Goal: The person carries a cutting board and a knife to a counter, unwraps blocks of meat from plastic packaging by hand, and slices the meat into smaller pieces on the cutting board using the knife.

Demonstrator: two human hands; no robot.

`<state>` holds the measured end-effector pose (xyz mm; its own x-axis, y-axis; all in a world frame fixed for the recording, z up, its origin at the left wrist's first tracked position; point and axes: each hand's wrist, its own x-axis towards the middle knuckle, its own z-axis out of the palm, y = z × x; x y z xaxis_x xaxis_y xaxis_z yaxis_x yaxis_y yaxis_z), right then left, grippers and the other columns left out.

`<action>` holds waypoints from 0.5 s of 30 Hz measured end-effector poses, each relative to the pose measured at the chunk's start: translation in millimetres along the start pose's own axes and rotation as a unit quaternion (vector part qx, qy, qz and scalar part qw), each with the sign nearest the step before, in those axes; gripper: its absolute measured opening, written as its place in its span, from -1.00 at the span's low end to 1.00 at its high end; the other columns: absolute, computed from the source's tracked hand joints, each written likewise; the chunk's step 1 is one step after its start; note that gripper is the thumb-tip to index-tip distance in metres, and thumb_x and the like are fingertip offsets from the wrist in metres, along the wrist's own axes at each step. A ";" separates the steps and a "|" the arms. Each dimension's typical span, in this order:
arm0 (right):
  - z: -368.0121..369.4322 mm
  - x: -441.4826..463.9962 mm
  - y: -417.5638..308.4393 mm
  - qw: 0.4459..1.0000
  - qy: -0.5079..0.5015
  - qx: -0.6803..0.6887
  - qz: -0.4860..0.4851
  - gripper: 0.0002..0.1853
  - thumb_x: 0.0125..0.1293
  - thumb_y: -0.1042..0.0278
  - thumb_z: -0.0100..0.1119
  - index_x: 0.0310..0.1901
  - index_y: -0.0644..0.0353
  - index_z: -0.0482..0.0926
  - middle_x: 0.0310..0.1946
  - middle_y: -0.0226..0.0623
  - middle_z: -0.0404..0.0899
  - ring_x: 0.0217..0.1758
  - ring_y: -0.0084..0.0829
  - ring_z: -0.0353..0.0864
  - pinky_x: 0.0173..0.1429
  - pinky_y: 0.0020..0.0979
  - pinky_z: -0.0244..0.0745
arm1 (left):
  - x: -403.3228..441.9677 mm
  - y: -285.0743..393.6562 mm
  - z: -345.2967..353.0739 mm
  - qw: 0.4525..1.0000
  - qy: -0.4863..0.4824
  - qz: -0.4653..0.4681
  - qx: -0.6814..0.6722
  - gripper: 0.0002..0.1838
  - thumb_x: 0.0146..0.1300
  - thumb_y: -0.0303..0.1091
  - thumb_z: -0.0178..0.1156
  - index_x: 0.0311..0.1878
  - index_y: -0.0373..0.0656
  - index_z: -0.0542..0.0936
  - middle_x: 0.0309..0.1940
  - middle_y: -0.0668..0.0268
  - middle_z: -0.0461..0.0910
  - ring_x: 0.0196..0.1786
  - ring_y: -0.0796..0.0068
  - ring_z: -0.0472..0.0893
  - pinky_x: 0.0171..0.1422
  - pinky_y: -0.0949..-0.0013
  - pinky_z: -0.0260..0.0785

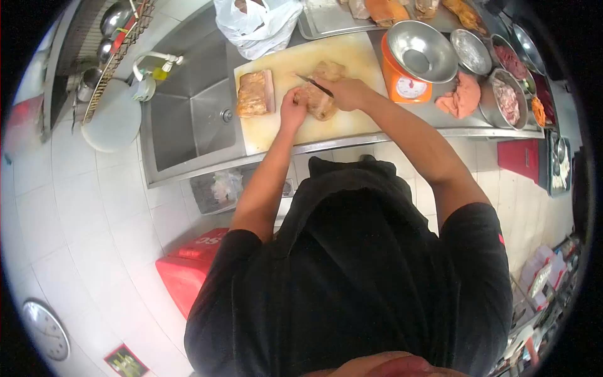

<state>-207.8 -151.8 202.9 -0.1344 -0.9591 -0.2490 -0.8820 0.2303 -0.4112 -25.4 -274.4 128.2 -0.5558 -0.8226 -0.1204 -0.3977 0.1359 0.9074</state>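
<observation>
The right hand (347, 94) is closed around the handle of a knife (315, 85), over the right half of the cutting board (286, 63); the handle itself is mostly hidden. The left hand (293, 105), near the board's middle, has its fingers bent against the left edge of a piece of meat (323, 111); whether they pinch it or only press cannot be told.

That piece lies right of the board's centre, directly below the knife and between the two hands. Its long axis seems to run from the board's far side towards its near edge, while the blade slants across it, tip towards the board's far left. Both hands are about equally close to the meat, one at each side. Whether the part beyond the blade is joined to it is unclear.

On the board's left side, apart from the hands, rests a browned slab (252, 94). Left of the board is the sink (188, 119); beyond its far left corner, a white plastic bag (259, 28). Just right of the board stands an orange scale (394, 75) bearing a steel bowl (424, 53).
</observation>
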 end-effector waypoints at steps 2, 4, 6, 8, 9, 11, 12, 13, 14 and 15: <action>-3.2 2.4 -6.8 0.999 -0.028 0.017 -0.002 -0.01 0.19 0.57 0.17 0.62 -0.30 0.01 -0.10 -0.05 0.72 -0.10 -0.05 0.73 -0.07 -0.08 0.59 | 11.3 -24.5 5.1 1.000 0.002 0.005 -0.031 -0.64 0.33 -0.40 0.25 0.18 -0.16 0.61 -0.12 0.25 0.67 -0.23 0.48 0.60 -0.07 0.42 0.49; -3.4 7.0 -11.2 0.999 -0.036 0.022 -0.008 -0.03 0.20 0.55 0.18 0.62 -0.23 0.01 -0.06 -0.05 0.72 -0.06 -0.05 0.73 -0.04 -0.09 0.58 | 7.1 -13.6 3.1 0.999 0.015 -0.018 -0.025 -0.66 0.33 -0.40 0.26 0.16 -0.16 0.62 -0.14 0.26 0.67 -0.24 0.49 0.60 -0.08 0.41 0.48; -1.8 8.3 -12.7 0.999 -0.026 0.014 -0.017 -0.05 0.21 0.54 0.19 0.62 -0.17 0.02 -0.03 -0.06 0.71 -0.03 -0.05 0.73 -0.02 -0.10 0.58 | -6.6 -13.1 6.5 0.999 0.023 -0.019 -0.020 -0.69 0.33 -0.40 0.26 0.13 -0.16 0.62 -0.17 0.27 0.67 -0.24 0.50 0.59 -0.09 0.41 0.48; -4.7 15.2 -0.2 0.999 -0.012 0.001 -0.039 -0.05 0.21 0.54 0.18 0.61 -0.21 0.04 -0.03 -0.04 0.71 -0.03 -0.03 0.73 -0.01 -0.09 0.58 | -1.3 -16.6 7.1 0.999 0.045 0.020 -0.018 -0.71 0.33 -0.39 0.27 0.09 -0.18 0.62 -0.21 0.28 0.67 -0.25 0.52 0.59 -0.11 0.41 0.48; -9.0 17.7 1.4 0.999 -0.004 -0.005 -0.053 -0.05 0.21 0.54 0.18 0.61 -0.23 0.05 -0.03 -0.03 0.71 -0.03 -0.02 0.72 -0.01 -0.08 0.57 | -1.5 -11.5 7.2 0.999 0.046 0.013 -0.023 -0.72 0.33 -0.39 0.28 0.08 -0.19 0.62 -0.23 0.28 0.66 -0.25 0.53 0.58 -0.11 0.42 0.47; -7.8 11.4 11.9 0.998 0.016 0.018 -0.064 -0.06 0.20 0.55 0.16 0.61 -0.28 0.07 -0.06 0.00 0.70 -0.05 -0.01 0.72 -0.02 -0.07 0.56 | -13.9 -11.2 5.1 0.998 0.050 -0.012 -0.033 -0.73 0.33 -0.38 0.30 0.06 -0.22 0.61 -0.26 0.28 0.65 -0.25 0.56 0.57 -0.13 0.43 0.46; -4.8 5.0 18.2 0.997 0.023 0.030 -0.068 -0.06 0.20 0.56 0.14 0.61 -0.30 0.07 -0.08 0.02 0.70 -0.06 0.00 0.72 -0.03 -0.06 0.56 | -21.2 -7.6 3.5 0.998 0.063 -0.011 -0.026 -0.73 0.32 -0.37 0.31 0.04 -0.22 0.61 -0.28 0.30 0.64 -0.26 0.57 0.55 -0.14 0.44 0.44; -7.9 -6.5 21.8 0.998 0.025 0.046 -0.043 -0.05 0.20 0.57 0.13 0.61 -0.32 0.07 -0.10 0.03 0.69 -0.08 0.01 0.72 -0.04 -0.06 0.55 | -29.9 -1.4 3.6 0.997 0.075 -0.013 -0.020 -0.73 0.32 -0.36 0.33 0.02 -0.23 0.60 -0.29 0.32 0.63 -0.27 0.58 0.54 -0.15 0.45 0.43; -10.1 -20.6 27.5 0.998 0.025 0.064 -0.016 -0.04 0.19 0.57 0.12 0.61 -0.34 0.07 -0.12 0.05 0.69 -0.09 0.02 0.71 -0.05 -0.06 0.55 | -40.5 3.7 4.4 0.996 0.086 -0.017 -0.014 -0.73 0.31 -0.35 0.34 0.01 -0.23 0.60 -0.31 0.35 0.62 -0.27 0.59 0.53 -0.16 0.46 0.42; -12.4 -35.7 31.2 0.996 0.024 0.081 0.011 -0.04 0.19 0.58 0.11 0.61 -0.36 0.07 -0.14 0.06 0.68 -0.10 0.03 0.71 -0.06 -0.05 0.54 | -49.9 5.1 5.3 0.995 0.089 -0.048 -0.025 -0.72 0.30 -0.34 0.36 0.00 -0.22 0.60 -0.31 0.36 0.60 -0.28 0.59 0.51 -0.16 0.47 0.40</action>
<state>-236.2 -112.5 209.9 -0.1781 -0.9592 -0.2197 -0.7947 0.2719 -0.5426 -3.6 -229.8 136.8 -0.3777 -0.9154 -0.1393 -0.4030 0.0271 0.9148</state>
